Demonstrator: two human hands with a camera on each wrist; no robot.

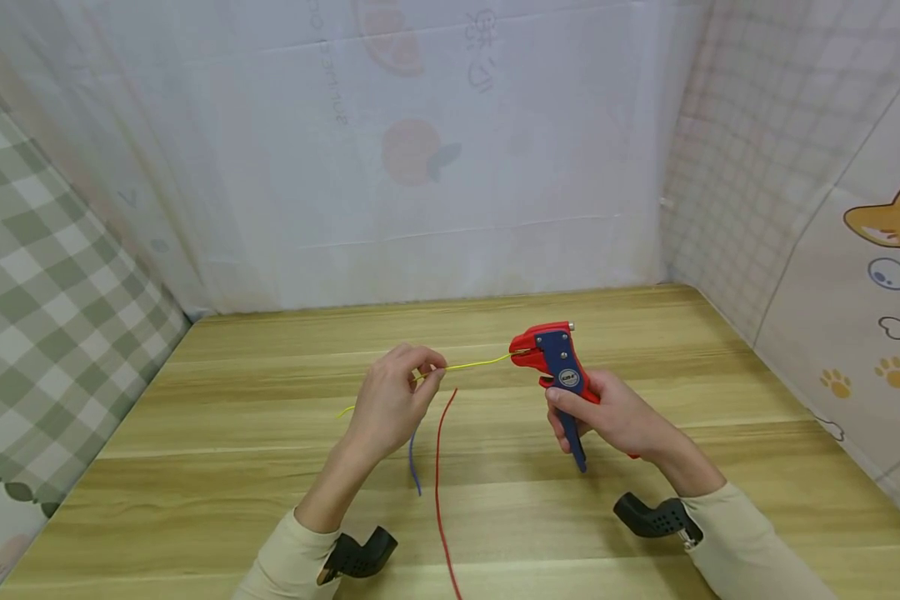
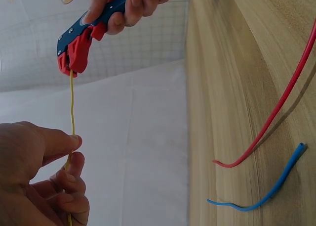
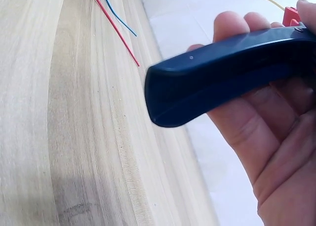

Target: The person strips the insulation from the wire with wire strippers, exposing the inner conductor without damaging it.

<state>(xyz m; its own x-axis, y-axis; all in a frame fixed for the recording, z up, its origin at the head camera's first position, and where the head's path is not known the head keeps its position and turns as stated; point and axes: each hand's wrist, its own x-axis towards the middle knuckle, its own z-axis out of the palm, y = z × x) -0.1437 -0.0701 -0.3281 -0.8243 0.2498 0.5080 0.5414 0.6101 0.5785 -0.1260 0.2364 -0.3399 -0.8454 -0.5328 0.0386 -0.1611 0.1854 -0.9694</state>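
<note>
A yellow wire [image 1: 474, 364] is pinched between the thumb and fingers of my left hand [image 1: 401, 396]. Its right end reaches into the red jaws of a wire stripper [image 1: 562, 367], while the other end trails out to the left behind the hand. My right hand [image 1: 615, 412] grips the stripper by its handles, thumb on the blue side. In the left wrist view the yellow wire [image 2: 72, 105] runs straight between the left fingertips and the jaws. The right wrist view shows the stripper's dark blue handle [image 3: 222, 77] close up, with fingers around it.
On the wooden table [image 1: 270, 500] lie a long red wire [image 1: 438, 483] and a shorter blue wire [image 1: 414, 467], both below the left hand. White sheeting [image 1: 457, 233] stands behind the table, with patterned cloth at both sides.
</note>
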